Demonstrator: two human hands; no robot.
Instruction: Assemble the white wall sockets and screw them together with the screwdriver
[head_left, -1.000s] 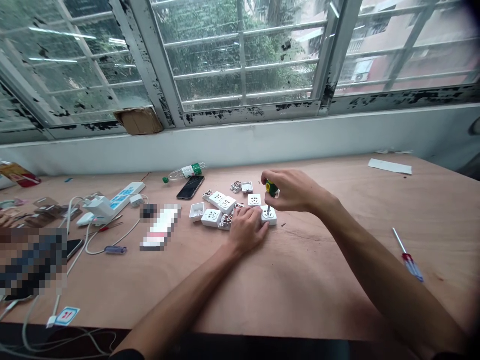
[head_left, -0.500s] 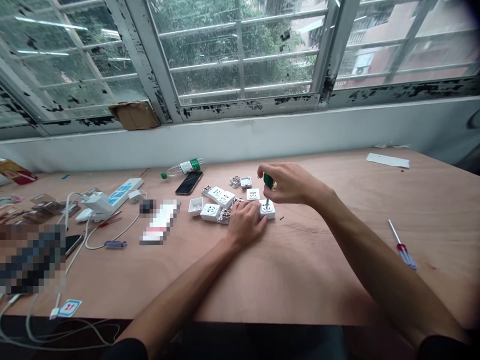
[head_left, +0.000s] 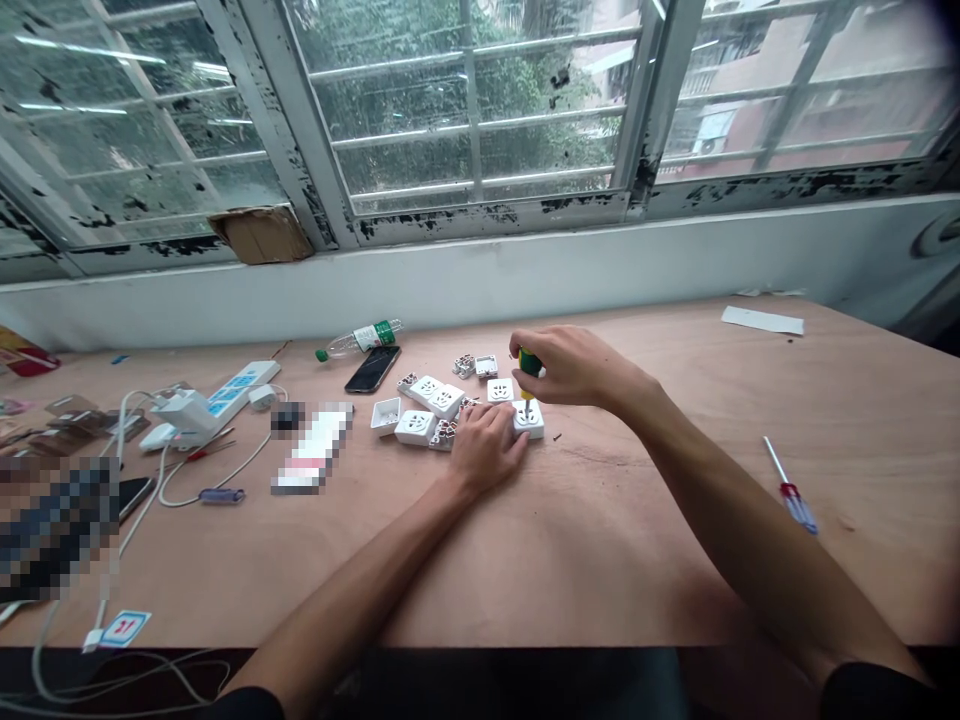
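Observation:
My right hand is closed around the green-and-yellow handle of a small screwdriver, held upright with its tip down on a white socket module. My left hand lies on the table with its fingers pressed against the left side of that module, holding it in place. Several more white socket modules and small metal-contact parts lie in a cluster just left and behind my hands on the wooden table.
A black phone and a lying plastic bottle sit behind the cluster. A white power strip, chargers and cables lie at left. A red-and-blue screwdriver lies at right; a white paper strip far right.
My hands have stayed on the socket module with the screwdriver upright; only the camera view has shifted slightly, so everything sits a little lower-left in frame.

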